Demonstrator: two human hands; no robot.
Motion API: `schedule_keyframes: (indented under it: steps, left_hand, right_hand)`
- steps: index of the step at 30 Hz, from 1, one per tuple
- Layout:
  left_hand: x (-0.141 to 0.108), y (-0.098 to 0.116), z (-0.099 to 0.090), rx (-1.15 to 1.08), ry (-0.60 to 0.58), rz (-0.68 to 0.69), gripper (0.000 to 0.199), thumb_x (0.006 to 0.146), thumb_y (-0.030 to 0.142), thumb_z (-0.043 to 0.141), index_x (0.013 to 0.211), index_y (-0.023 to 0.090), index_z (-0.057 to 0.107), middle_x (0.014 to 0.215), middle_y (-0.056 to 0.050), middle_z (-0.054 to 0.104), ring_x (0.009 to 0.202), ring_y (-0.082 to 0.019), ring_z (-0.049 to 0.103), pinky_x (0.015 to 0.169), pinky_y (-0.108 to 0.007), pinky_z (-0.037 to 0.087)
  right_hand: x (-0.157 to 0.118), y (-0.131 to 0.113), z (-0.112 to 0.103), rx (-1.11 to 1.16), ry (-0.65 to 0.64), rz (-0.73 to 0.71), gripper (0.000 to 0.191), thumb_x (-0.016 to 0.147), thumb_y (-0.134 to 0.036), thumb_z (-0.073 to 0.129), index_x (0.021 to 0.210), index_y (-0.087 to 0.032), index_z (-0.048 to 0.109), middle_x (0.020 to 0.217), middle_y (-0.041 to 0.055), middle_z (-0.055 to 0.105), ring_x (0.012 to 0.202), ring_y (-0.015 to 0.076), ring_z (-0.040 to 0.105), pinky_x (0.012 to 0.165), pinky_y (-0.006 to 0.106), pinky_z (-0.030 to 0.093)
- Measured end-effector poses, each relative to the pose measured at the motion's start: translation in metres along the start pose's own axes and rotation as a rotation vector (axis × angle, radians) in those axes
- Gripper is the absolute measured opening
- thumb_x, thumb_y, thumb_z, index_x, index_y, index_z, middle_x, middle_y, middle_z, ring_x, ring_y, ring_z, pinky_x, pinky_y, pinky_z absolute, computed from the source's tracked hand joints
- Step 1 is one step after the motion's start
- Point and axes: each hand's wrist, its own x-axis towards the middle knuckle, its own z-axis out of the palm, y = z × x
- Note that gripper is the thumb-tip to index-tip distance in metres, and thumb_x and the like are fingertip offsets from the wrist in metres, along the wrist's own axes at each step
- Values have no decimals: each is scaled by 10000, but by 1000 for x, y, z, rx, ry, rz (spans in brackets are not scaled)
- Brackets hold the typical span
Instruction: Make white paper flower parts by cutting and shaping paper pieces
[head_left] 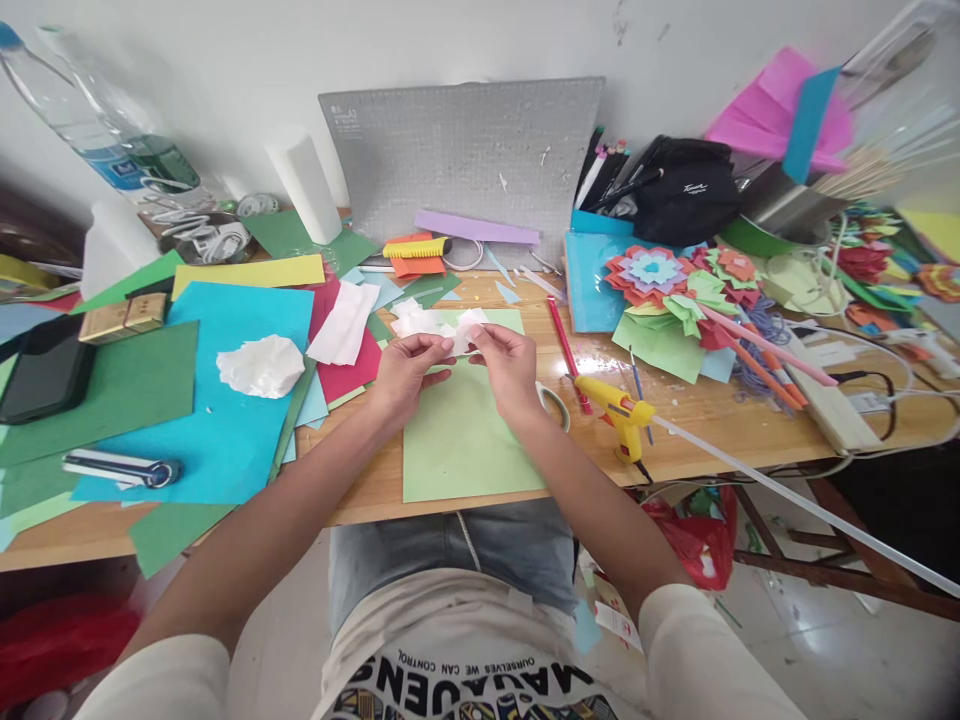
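Observation:
Over a light green sheet of paper (pixel 465 440), both my hands pinch a small piece of white tissue paper (pixel 468 324). My left hand (pixel 409 372) has thumb and forefinger closed at its left edge. My right hand (pixel 510 362) grips it from the right, fingertips pressed together. Just behind my left hand lies more crumpled white tissue (pixel 414 318). A folded white tissue (pixel 345 322) rests on red paper to the left. Farther left, a white crumpled tissue bundle (pixel 261 366) sits on a blue sheet (pixel 225 440). A tape roll (pixel 556 405) is partly hidden behind my right wrist.
A yellow glue gun (pixel 619 412) with a long glue stick lies to the right, near a red pen (pixel 568 350). Paper flowers (pixel 652 272) stand behind it. A stapler (pixel 121 468) and a phone (pixel 46 368) are at left. A grey cutting mat (pixel 465 160) leans on the wall.

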Motion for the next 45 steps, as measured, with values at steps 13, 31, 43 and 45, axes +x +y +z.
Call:
schedule_keyframes:
  steps: [13,31,43,45]
  left_hand:
    - [3,-4,-2,-32,95,29,353,657,427,854,803,179,650,889,-17,670,885,-193,711,699,-274,581]
    - [-2,-3,4,-90,5,67,395,707,399,832,984,166,675,852,-41,738,830,-178,713,904,-400,573]
    - [39,26,-28,572,262,572,185,802,293,721,960,202,696,970,-35,736,920,-195,658,942,-358,482]
    - [52,32,-38,789,251,630,171,846,264,669,995,191,707,996,-34,733,981,-211,631,1026,-391,413]
  right_hand:
    - [7,0,-5,39,81,-54,279,773,-442,717,894,-191,724,816,27,716,651,124,638,653,276,544]
    - [-4,3,-1,-182,-198,-94,534,837,-356,652,1344,-258,513,684,-53,645,628,140,635,657,291,548]
    - [0,-2,-4,-332,-24,-161,353,864,-397,606,1167,-215,608,771,3,684,704,151,648,642,268,517]
    - [1,-1,-5,-331,-25,-150,344,862,-392,610,1156,-214,616,764,-1,673,698,147,639,647,266,512]
